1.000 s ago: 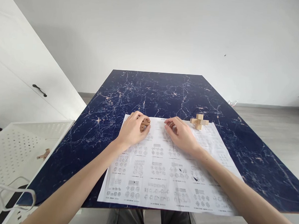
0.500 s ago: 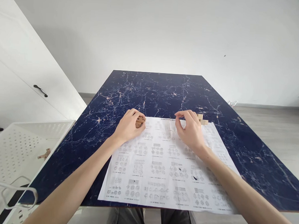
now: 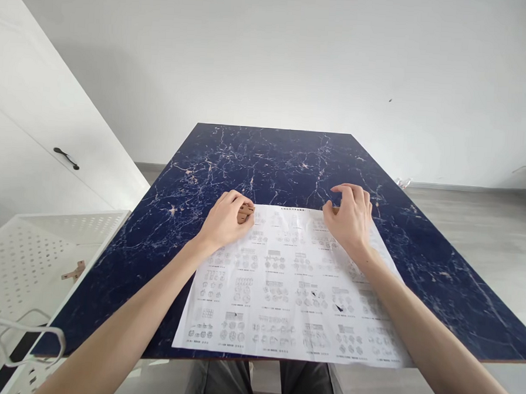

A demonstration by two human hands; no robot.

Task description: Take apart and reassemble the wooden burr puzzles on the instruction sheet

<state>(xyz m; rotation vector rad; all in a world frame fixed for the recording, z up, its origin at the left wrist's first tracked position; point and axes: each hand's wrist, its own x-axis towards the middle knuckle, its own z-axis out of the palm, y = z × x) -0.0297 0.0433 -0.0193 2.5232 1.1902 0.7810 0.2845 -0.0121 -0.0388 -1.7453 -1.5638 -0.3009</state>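
Note:
On the left, my left hand (image 3: pixel 226 220) curls its fingers and thumb around a brown wooden puzzle piece (image 3: pixel 245 213) with dark slots, near the sheet's top left corner. My right hand (image 3: pixel 350 218) arches over the top right part of the sheet, thumb and forefinger apart. A sliver of wooden block (image 3: pixel 336 211) shows beside that thumb; the rest is hidden behind the hand, and contact cannot be made out. Both hands are at the far edge of a white printed sheet (image 3: pixel 285 274) covered with rows of small block-puzzle diagrams.
The sheet lies on a dark blue marble-patterned table (image 3: pixel 269 156). Left of it stands a white perforated rack (image 3: pixel 31 249) with a small wooden piece (image 3: pixel 74 270) on it and a white cable (image 3: pixel 40 329) below. A white cabinet (image 3: pixel 42 115) and a wall are beyond.
My right hand has moved right and slightly away from me, over the light wooden blocks that showed beside it; its thumb and forefinger have spread. My left hand keeps its hold on the puzzle piece.

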